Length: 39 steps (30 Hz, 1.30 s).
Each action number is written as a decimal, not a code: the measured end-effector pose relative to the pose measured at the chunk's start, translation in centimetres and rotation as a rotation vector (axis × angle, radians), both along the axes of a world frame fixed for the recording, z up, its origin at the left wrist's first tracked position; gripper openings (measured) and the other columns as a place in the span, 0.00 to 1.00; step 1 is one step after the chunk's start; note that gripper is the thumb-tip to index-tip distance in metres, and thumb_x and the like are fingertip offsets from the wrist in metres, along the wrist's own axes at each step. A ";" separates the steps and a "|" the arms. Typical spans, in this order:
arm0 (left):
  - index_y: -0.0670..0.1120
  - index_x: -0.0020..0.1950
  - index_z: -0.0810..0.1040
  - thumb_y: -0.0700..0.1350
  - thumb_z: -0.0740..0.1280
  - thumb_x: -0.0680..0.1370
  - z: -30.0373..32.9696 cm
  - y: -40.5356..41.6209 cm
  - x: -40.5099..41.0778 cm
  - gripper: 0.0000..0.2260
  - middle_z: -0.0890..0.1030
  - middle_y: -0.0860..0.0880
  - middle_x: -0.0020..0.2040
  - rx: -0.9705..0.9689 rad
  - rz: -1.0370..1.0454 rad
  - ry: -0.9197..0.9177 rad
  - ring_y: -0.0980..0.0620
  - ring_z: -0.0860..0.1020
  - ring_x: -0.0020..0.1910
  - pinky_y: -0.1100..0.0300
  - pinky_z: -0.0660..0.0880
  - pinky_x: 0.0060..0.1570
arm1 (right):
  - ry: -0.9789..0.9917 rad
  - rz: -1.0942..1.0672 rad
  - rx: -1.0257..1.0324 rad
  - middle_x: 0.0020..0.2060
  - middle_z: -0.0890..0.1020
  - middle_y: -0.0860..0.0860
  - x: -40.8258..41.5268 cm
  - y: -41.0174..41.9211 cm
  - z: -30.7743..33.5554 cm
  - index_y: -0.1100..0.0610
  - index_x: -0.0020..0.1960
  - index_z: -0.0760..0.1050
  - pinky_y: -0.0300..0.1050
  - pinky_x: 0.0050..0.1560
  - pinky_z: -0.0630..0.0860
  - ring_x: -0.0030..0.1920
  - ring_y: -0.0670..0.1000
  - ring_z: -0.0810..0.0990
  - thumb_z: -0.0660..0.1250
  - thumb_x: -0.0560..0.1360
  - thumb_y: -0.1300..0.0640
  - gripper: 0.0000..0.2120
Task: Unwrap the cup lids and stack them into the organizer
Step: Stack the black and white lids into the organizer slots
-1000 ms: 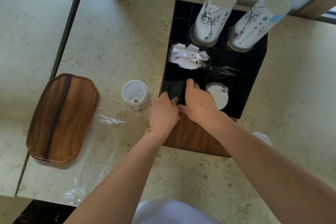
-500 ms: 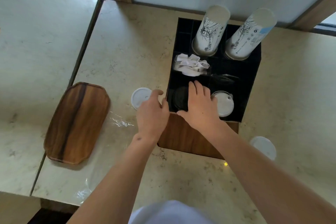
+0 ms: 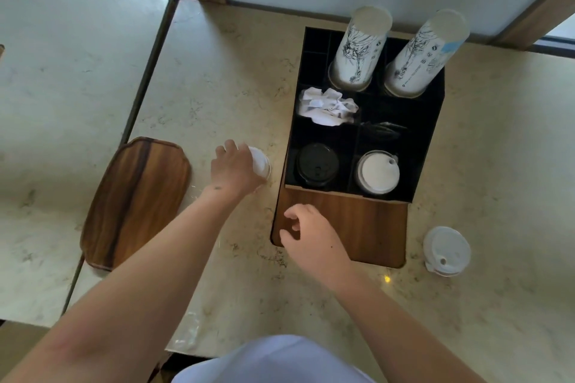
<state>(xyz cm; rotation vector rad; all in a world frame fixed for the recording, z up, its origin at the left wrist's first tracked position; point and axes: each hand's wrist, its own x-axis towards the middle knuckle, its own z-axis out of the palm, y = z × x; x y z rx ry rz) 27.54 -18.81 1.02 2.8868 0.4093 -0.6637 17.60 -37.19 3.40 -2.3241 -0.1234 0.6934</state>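
A black organizer (image 3: 423,146) with a wooden front stands on the counter. Its near left compartment holds black lids (image 3: 316,164); its near right compartment holds white lids (image 3: 378,172). My left hand (image 3: 235,169) grips a stack of white lids (image 3: 260,162) on the counter, just left of the organizer. My right hand (image 3: 311,235) hovers with loosely curled fingers in front of the organizer's wooden face, holding nothing. Another stack of white lids (image 3: 447,250) sits on the counter to the organizer's right.
Two stacks of printed paper cups (image 3: 359,48) (image 3: 424,54) stand upside down in the organizer's far compartments, with crumpled white napkins (image 3: 326,106) in the middle left one. A wooden tray (image 3: 137,200) lies at the left. Clear plastic wrap (image 3: 186,333) lies near the counter's front edge.
Both hands left the black lids in the organizer. My left hand moved left onto the white lids on the counter; my right hand drew back in front of the organizer.
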 end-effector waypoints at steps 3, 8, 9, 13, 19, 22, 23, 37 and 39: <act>0.41 0.72 0.68 0.56 0.76 0.71 2.8 -0.5 -0.4 0.35 0.70 0.40 0.67 -0.072 0.066 -0.075 0.39 0.69 0.65 0.47 0.73 0.60 | 0.083 -0.073 0.084 0.55 0.78 0.41 0.3 -0.4 0.6 0.48 0.62 0.76 0.42 0.53 0.79 0.50 0.40 0.79 0.67 0.78 0.50 0.13; 0.46 0.75 0.65 0.61 0.74 0.67 10.4 -4.0 -5.0 0.41 0.68 0.44 0.68 -0.273 -0.069 -0.533 0.43 0.66 0.64 0.53 0.69 0.57 | 0.379 -0.399 0.679 0.50 0.86 0.45 2.2 -2.2 4.9 0.46 0.58 0.81 0.41 0.51 0.81 0.51 0.43 0.85 0.70 0.76 0.44 0.13; 0.46 0.75 0.64 0.63 0.71 0.67 11.7 -5.3 -6.3 0.42 0.67 0.46 0.68 -0.316 -0.125 -0.542 0.45 0.65 0.64 0.54 0.68 0.57 | 0.401 -0.448 0.762 0.50 0.87 0.48 2.4 -3.1 5.8 0.46 0.54 0.83 0.42 0.51 0.82 0.51 0.46 0.86 0.70 0.77 0.48 0.08; 0.45 0.76 0.64 0.57 0.74 0.67 13.6 -10.7 -9.9 0.41 0.67 0.49 0.67 -0.459 -0.314 -0.498 0.49 0.65 0.63 0.55 0.71 0.57 | 0.309 -0.486 0.777 0.50 0.87 0.54 0.2 -6.9 8.3 0.52 0.58 0.83 0.52 0.53 0.83 0.51 0.55 0.87 0.75 0.73 0.43 0.18; 0.59 0.75 0.65 0.56 0.74 0.69 12.6 -15.0 -11.5 0.37 0.69 0.61 0.68 -1.042 -0.089 -0.121 0.56 0.70 0.67 0.56 0.76 0.63 | 0.360 -0.790 0.991 0.55 0.86 0.57 -3.9 -11.5 9.1 0.53 0.58 0.84 0.51 0.56 0.82 0.56 0.57 0.85 0.71 0.76 0.48 0.14; 0.55 0.72 0.73 0.58 0.73 0.68 11.9 -16.4 -11.8 0.32 0.80 0.50 0.65 -1.496 0.516 0.090 0.49 0.81 0.62 0.53 0.79 0.57 | 0.436 -0.873 1.099 0.55 0.84 0.57 -4.9 -12.9 9.7 0.58 0.63 0.81 0.46 0.47 0.82 0.52 0.54 0.83 0.70 0.75 0.48 0.21; 0.54 0.71 0.75 0.57 0.72 0.69 11.6 -16.9 -12.1 0.30 0.81 0.45 0.65 -1.579 0.599 0.127 0.46 0.81 0.62 0.52 0.80 0.54 | 0.443 -0.887 1.133 0.54 0.84 0.57 -5.3 -13.2 9.6 0.58 0.62 0.81 0.44 0.44 0.81 0.49 0.53 0.82 0.70 0.76 0.47 0.20; 0.52 0.66 0.78 0.50 0.75 0.68 12.1 -20.2 -13.1 0.26 0.83 0.39 0.56 -1.866 0.777 0.114 0.37 0.83 0.55 0.40 0.80 0.52 | -0.108 -0.746 0.018 0.53 0.83 0.50 -6.1 -20.4 2.2 0.52 0.58 0.78 0.41 0.49 0.73 0.52 0.51 0.81 0.71 0.74 0.40 0.19; 0.49 0.68 0.78 0.46 0.75 0.69 12.0 -20.2 -13.3 0.27 0.81 0.36 0.62 -1.974 0.907 0.211 0.33 0.81 0.60 0.35 0.78 0.55 | -0.122 -0.650 -0.257 0.66 0.76 0.54 -5.6 -23.7 -0.4 0.53 0.72 0.68 0.51 0.57 0.72 0.62 0.57 0.74 0.75 0.72 0.43 0.33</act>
